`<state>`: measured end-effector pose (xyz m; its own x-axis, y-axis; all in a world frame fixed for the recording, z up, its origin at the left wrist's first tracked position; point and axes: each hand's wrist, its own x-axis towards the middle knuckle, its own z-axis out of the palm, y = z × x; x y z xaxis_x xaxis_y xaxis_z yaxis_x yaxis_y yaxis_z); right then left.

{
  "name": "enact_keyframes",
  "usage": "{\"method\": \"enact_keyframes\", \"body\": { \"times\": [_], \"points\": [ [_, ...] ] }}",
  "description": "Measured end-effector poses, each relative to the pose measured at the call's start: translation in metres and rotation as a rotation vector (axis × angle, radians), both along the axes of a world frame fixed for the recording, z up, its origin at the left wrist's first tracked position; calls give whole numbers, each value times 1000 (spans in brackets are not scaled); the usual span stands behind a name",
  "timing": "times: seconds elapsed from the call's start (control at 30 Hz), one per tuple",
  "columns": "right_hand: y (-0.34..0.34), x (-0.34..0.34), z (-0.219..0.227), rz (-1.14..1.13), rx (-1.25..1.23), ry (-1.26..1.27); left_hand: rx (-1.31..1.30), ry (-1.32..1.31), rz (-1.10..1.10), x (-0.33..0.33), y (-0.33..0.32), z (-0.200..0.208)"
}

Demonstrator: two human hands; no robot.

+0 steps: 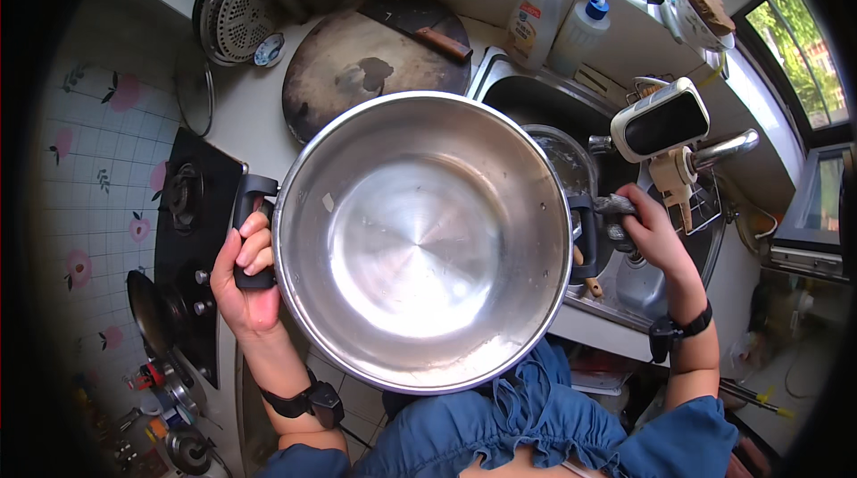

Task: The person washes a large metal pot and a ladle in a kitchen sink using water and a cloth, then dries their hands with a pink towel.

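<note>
A large stainless steel pot with two black side handles is held up in front of me, its shiny inside facing upward. Round the left handle the fingers of my left hand are wrapped. At the pot's right side, my right hand is closed on a crumpled grey cloth. That cloth lies against or right beside the right handle; whether they touch is hard to tell. Small pale specks and wet spots show on the inner wall.
Behind the pot stands a round wooden chopping board with a cleaver on it. To the right is a sink with a faucet and bottles behind. A black gas stove lies left, with a pan near it.
</note>
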<state>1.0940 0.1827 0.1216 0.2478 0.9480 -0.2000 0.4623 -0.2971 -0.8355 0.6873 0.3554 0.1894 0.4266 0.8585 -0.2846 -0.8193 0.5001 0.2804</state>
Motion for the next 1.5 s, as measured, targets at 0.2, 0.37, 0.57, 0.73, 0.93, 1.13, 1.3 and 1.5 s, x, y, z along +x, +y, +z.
{"method": "enact_keyframes", "body": {
  "times": [0.2,0.37,0.57,0.73,0.93,1.13,1.3,1.5],
  "points": [
    [37,-84,94,186,175,-182,28,-91,-105,12,9,-17],
    [70,-133,3,731,-262,-588,-38,-113,-143,16,-5,-41],
    [74,-138,-38,492,-712,-439,-88,56,-230,15,-26,-71],
    [101,-181,-52,348,-350,-10,-19,59,-239,34,-23,-61],
    [59,-210,5,818,-765,480,7,47,-222,21,-13,-74],
    [47,-214,11,526,-807,774,-9,15,-232,30,-13,-78],
    [129,-216,-26,-432,-133,1209,-4,15,-288,32,-11,-76],
    [122,-209,-21,-330,-278,1178,7,0,-288,30,-9,-76]
  ]
}}
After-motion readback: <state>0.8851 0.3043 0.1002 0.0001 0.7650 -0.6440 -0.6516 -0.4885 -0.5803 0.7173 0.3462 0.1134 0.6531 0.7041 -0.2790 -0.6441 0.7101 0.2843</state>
